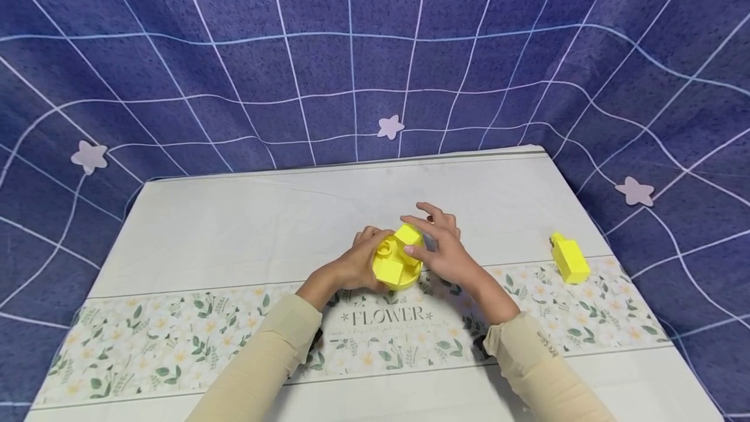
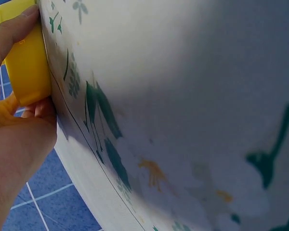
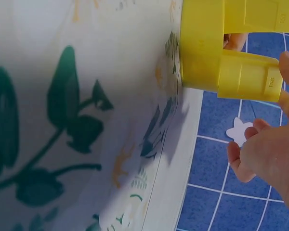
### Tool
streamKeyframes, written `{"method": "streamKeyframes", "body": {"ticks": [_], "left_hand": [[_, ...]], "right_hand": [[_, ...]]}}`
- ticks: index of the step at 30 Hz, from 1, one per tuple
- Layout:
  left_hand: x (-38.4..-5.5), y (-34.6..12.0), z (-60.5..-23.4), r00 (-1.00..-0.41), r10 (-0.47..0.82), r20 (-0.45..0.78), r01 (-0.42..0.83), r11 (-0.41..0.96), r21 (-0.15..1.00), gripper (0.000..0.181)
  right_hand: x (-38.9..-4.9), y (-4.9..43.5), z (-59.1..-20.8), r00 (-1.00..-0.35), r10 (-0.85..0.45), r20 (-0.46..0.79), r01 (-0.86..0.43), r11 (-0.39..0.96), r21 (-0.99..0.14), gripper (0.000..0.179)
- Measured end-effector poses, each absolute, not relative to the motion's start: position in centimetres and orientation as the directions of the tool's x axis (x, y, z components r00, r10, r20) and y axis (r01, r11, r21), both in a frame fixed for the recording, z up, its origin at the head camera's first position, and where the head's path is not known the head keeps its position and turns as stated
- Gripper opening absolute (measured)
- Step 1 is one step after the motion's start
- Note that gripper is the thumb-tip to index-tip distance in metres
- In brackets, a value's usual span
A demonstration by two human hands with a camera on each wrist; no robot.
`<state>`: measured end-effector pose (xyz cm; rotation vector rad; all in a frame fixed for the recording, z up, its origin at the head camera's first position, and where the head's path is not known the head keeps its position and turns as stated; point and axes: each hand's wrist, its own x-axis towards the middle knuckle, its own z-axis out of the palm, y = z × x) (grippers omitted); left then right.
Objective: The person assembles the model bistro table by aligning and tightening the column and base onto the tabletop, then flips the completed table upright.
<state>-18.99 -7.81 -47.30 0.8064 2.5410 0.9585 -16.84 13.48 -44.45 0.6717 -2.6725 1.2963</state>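
My left hand [image 1: 360,262] grips the side of a round yellow base [image 1: 417,272], its thumb on one side and its fingers round the other. A yellow block [image 1: 388,271] and a second yellow block [image 1: 408,234] stand upright on the base, beside a raised ring [image 1: 383,249] with a round hole. Around the top of the farther block is my right hand [image 1: 444,249], thumb and forefinger spread close to its upper end. In the right wrist view, these fingertips lie at the end of one block [image 3: 250,74]; firm contact cannot be made out.
Another yellow block [image 1: 570,260] with a narrow stub at one end lies on the table at the right. A white cloth with a floral band [image 1: 234,318] covers the table. Behind it and at both sides hangs a blue gridded curtain [image 1: 316,70].
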Motion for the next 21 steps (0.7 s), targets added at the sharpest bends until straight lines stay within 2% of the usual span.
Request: {"method": "streamKeyframes", "body": {"ticks": [8,16,21], "left_hand": [[-19.09,-7.86,-47.32,-0.785,0.615,-0.075,0.390,0.584,0.712,0.101],[-18.90,-7.80,-47.07,-0.785,0.614,-0.081,0.389,0.591,0.707,0.101],[-18.95,-7.89,-47.07,-0.789,0.608,-0.090,0.379,0.596,0.708,0.102]], "right_hand": [[-17.08,13.14,-44.67,-0.942,-0.227,0.248,-0.334,0.553,-0.763,0.034],[-17.05,13.18,-44.66,-0.964,-0.162,0.209,-0.264,0.570,-0.778,0.044],[-17.01,13.74,-44.79,-0.953,-0.217,0.212,-0.299,0.561,-0.772,0.046]]}}
